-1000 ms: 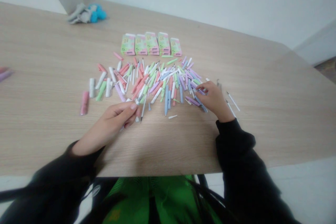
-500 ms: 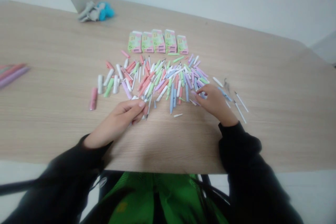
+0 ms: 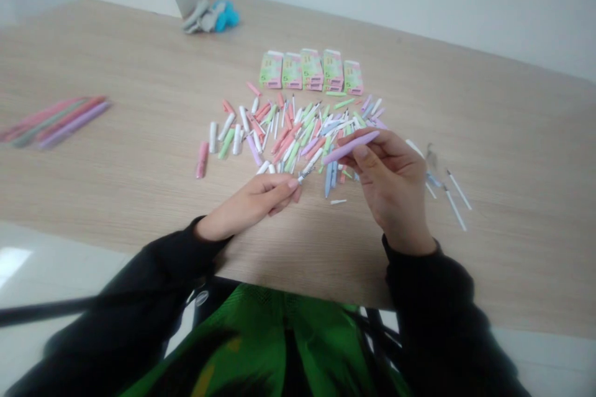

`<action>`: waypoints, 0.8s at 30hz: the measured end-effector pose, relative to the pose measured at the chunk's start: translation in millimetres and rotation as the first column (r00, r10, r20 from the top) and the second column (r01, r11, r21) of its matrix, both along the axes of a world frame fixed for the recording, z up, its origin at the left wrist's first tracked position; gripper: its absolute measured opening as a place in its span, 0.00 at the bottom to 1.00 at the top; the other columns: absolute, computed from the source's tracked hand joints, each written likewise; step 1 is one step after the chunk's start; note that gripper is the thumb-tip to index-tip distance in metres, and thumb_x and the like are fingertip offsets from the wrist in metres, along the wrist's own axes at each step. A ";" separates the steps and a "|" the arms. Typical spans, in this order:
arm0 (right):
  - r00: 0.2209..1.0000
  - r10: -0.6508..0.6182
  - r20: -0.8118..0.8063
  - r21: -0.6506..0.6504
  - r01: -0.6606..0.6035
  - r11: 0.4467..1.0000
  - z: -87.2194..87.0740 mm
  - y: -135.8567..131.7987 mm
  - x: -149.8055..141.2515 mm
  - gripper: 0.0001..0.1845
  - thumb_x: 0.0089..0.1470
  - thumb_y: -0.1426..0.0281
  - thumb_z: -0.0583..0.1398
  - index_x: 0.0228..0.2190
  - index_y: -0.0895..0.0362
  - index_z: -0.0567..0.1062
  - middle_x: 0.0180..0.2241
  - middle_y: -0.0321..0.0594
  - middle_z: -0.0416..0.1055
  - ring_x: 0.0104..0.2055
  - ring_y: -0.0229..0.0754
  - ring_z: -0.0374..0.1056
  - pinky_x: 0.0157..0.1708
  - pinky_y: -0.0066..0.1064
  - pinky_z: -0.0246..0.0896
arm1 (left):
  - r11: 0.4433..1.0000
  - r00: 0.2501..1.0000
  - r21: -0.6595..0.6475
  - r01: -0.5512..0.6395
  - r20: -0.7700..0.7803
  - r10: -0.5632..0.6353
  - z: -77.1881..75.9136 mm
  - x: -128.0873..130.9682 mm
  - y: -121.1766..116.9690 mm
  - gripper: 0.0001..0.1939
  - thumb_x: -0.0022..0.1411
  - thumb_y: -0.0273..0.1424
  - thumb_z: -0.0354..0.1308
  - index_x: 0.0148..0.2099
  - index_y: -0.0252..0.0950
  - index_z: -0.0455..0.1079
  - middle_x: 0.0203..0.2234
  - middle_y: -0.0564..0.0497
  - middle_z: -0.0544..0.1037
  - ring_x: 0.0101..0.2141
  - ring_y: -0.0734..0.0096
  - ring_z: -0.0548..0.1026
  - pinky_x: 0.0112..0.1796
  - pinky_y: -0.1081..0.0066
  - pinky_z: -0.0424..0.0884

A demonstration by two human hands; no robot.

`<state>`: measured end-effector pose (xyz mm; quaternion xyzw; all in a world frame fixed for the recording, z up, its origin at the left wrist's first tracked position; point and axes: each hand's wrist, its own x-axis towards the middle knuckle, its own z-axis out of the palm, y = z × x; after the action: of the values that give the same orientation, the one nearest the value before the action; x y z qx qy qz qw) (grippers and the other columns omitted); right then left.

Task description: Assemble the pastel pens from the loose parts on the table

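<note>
One lilac pen barrel (image 3: 350,147) — right hand (image 3: 388,177)

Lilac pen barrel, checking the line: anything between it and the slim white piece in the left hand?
Nothing visible: the lilac pen barrel and slim white piece are apart, with loose pen parts only below.

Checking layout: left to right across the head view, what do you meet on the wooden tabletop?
long pink-and-purple sticks, short pink tube, left hand holding a white-tipped piece, right hand holding a lilac stick, thin white rods
</note>
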<state>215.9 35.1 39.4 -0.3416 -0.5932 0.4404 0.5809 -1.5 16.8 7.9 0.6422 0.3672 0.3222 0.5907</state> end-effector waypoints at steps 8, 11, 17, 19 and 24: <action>0.999 0.021 0.037 -0.019 -0.020 1.000 -4.4 1.5 -5.0 0.07 0.57 0.64 0.67 0.38 0.52 0.79 0.37 0.36 0.80 0.39 0.39 0.76 0.43 0.36 0.74 | 1.000 0.999 -0.003 -0.007 -0.046 0.007 2.5 1.3 -0.1 0.21 0.73 0.43 0.47 0.33 0.34 0.67 0.17 0.59 0.58 0.21 0.77 0.57 0.26 0.72 0.55; 0.998 -0.004 0.058 -0.027 0.006 1.000 -3.9 0.8 -5.0 0.08 0.57 0.62 0.66 0.38 0.51 0.79 0.37 0.36 0.80 0.40 0.40 0.76 0.44 0.37 0.74 | 1.000 0.998 -0.011 -0.009 -0.055 0.008 2.9 1.3 0.2 0.21 0.73 0.44 0.47 0.33 0.34 0.67 0.17 0.59 0.58 0.21 0.77 0.57 0.25 0.72 0.54; 0.994 -0.045 0.096 -0.016 0.047 0.999 0.3 -3.1 -4.1 0.08 0.58 0.60 0.66 0.37 0.50 0.79 0.39 0.37 0.79 0.40 0.42 0.76 0.46 0.40 0.75 | 1.000 0.999 -0.019 0.006 -0.054 -0.007 4.4 2.0 -0.6 0.22 0.72 0.46 0.47 0.33 0.35 0.67 0.17 0.58 0.58 0.21 0.76 0.56 0.24 0.72 0.53; 0.993 -0.034 0.113 -0.019 0.037 0.999 0.9 -5.3 -7.5 0.08 0.57 0.60 0.66 0.37 0.50 0.79 0.38 0.37 0.79 0.38 0.41 0.76 0.46 0.40 0.75 | 1.000 0.998 -0.022 0.004 -0.055 -0.005 4.5 2.1 -0.9 0.22 0.72 0.45 0.48 0.33 0.34 0.67 0.18 0.58 0.58 0.21 0.76 0.56 0.24 0.72 0.52; 0.990 0.059 0.131 -0.058 -0.052 0.997 -2.0 -10.8 -18.2 0.08 0.56 0.62 0.68 0.36 0.52 0.79 0.36 0.37 0.80 0.39 0.41 0.76 0.46 0.38 0.74 | 0.998 0.997 -0.060 0.019 0.071 -0.015 1.3 1.5 -0.4 0.15 0.72 0.38 0.48 0.40 0.33 0.69 0.20 0.57 0.59 0.23 0.75 0.58 0.26 0.72 0.55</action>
<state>197.6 24.3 37.5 -0.3693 -0.6274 0.4488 0.5182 0.0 16.4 9.2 0.6152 0.3502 0.3285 0.6253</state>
